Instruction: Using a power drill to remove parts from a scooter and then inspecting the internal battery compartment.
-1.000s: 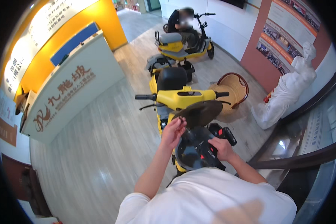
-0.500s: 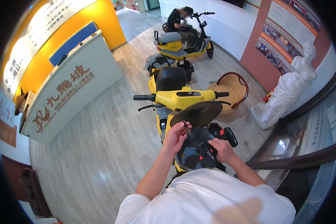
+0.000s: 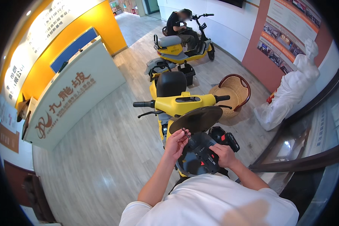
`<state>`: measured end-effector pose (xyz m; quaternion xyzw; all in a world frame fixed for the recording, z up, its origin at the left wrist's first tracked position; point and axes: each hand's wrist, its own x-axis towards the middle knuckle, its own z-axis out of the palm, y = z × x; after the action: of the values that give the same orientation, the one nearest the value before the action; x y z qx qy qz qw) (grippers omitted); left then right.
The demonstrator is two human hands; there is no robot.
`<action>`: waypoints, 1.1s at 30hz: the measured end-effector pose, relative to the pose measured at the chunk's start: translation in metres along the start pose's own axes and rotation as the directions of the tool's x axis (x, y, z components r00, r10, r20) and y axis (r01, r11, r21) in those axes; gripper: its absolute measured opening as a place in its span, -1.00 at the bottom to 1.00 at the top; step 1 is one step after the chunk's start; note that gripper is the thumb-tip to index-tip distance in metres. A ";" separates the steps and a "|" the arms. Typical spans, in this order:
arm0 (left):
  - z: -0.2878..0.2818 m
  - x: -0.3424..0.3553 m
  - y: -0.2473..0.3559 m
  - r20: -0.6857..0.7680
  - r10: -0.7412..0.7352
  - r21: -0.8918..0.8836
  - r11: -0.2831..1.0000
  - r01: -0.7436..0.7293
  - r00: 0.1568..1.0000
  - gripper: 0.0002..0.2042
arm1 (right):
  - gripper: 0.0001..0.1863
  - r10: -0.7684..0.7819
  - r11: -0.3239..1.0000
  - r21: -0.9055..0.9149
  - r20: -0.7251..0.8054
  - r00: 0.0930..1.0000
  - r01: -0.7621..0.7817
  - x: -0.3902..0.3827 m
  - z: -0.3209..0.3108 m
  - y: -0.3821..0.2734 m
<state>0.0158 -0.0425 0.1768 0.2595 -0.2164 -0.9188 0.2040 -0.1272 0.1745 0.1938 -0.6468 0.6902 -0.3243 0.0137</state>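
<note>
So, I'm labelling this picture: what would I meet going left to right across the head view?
White reception desk, left hand, black power tool, right hand, white statue.

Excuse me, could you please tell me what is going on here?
At a yellow scooter, a person's right hand holds a drill, while the left hand pinches a small thing at its tip, too small to make out. A second tool lies to the drill's right. Farther back, another person sits at a second scooter.
</note>
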 end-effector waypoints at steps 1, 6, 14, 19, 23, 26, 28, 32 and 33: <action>0.002 0.000 0.000 0.000 -0.002 0.003 1.000 0.002 1.000 -0.86 | -0.59 0.002 1.000 0.002 -0.002 1.000 -0.002 0.000 0.000 0.000; -0.002 0.001 -0.005 -0.025 0.010 0.081 0.997 -0.008 1.000 -0.82 | -0.58 -0.005 1.000 0.016 0.012 1.000 0.004 -0.004 0.007 0.005; -0.016 0.016 -0.023 -0.016 -0.019 -0.134 0.991 0.017 1.000 -0.82 | -0.58 0.073 0.997 -0.014 -0.005 0.997 -0.073 -0.006 0.017 -0.003; -0.023 0.018 -0.040 -0.085 0.001 -0.135 0.991 -0.013 0.996 -0.82 | -0.61 0.141 0.990 -0.031 0.014 0.990 -0.141 -0.017 0.021 -0.007; -0.044 0.036 -0.056 -0.092 -0.076 -0.178 0.982 0.059 0.993 -0.84 | -0.61 0.191 0.982 -0.023 0.081 0.978 -0.189 -0.022 0.023 0.001; -0.046 0.043 -0.074 -0.112 -0.125 -0.197 0.975 0.102 0.986 -0.86 | -0.60 0.266 0.964 -0.034 0.149 0.952 -0.264 -0.030 0.021 0.005; -0.060 0.051 -0.094 -0.196 -0.179 -0.247 0.961 0.128 0.964 -0.86 | -0.58 0.310 0.950 -0.095 0.209 0.927 -0.297 -0.038 0.024 0.009; -0.113 0.072 -0.149 -0.330 -0.303 -0.260 0.939 0.223 0.894 -0.88 | -0.64 0.400 0.916 -0.194 0.475 0.784 -0.350 -0.041 0.029 0.023; -0.132 0.073 -0.165 -0.340 -0.328 -0.173 0.943 0.285 0.881 -0.88 | -0.68 0.438 0.899 -0.263 0.577 0.689 -0.351 -0.034 0.030 0.023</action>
<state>-0.0102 0.0194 -0.0360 0.4438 -0.0764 -0.8863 0.1075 -0.1287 0.1910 0.1454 -0.5523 0.7887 -0.0353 0.2676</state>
